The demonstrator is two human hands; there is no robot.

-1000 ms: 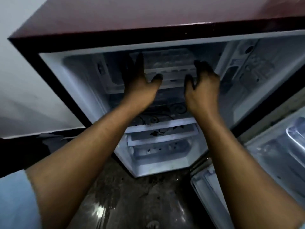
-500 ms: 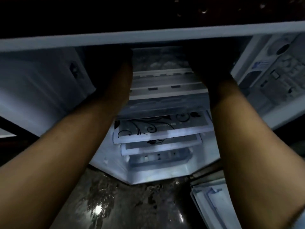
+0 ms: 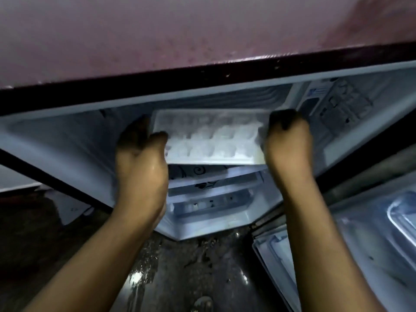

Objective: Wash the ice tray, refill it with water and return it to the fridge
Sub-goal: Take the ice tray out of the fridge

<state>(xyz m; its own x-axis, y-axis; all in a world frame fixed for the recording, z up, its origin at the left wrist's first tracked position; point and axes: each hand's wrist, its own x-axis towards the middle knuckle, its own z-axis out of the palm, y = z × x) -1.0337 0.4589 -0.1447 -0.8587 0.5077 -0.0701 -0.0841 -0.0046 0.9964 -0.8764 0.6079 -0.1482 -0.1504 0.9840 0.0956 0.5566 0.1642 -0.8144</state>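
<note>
A white ice tray (image 3: 209,138) with several frosty cells sits at the mouth of the freezer compartment at the top of the open fridge (image 3: 67,140). My left hand (image 3: 140,152) grips the tray's left end, thumb over its front corner. My right hand (image 3: 289,140) grips the right end with curled fingers. The tray is roughly level and its back edge is still under the fridge's top lip.
The maroon fridge top (image 3: 180,41) fills the upper view, close to my head. Patterned shelves (image 3: 202,176) and a drawer (image 3: 209,206) lie below the tray. The open fridge door (image 3: 371,233) with its racks stands at right. Dark wet floor (image 3: 180,266) lies beneath.
Both hands went from reaching deep into the freezer to gripping the tray's ends, and the tray has come forward to the opening. My view rose above the fridge top.
</note>
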